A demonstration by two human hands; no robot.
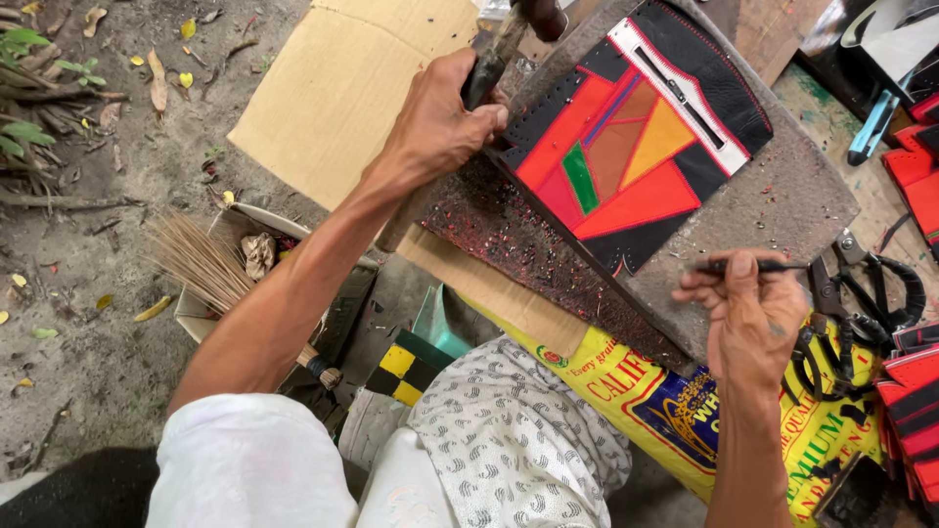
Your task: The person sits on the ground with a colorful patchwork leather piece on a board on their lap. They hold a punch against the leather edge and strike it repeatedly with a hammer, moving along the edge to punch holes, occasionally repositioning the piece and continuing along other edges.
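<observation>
- Nearest, my knees in patterned white cloth (509, 440) sit over a yellow printed sack (646, 391).
- To the side, a straw broom (210, 264) lies on the dirt by a sheet of cardboard (333, 88).
- My right hand (753, 318) pinches a thin dark punch tool (748, 265) at the near edge of the grey work slab (782, 196).
- My left hand (440, 122) is clenched around a hammer handle (494, 54), pressed against the slab's far-left edge.
- Between my hands, flat on the slab, lies the patchwork leather piece (636, 137), black with red, orange and green panels.
- Black-handled scissors (861, 293) rest just right of my right hand.
</observation>
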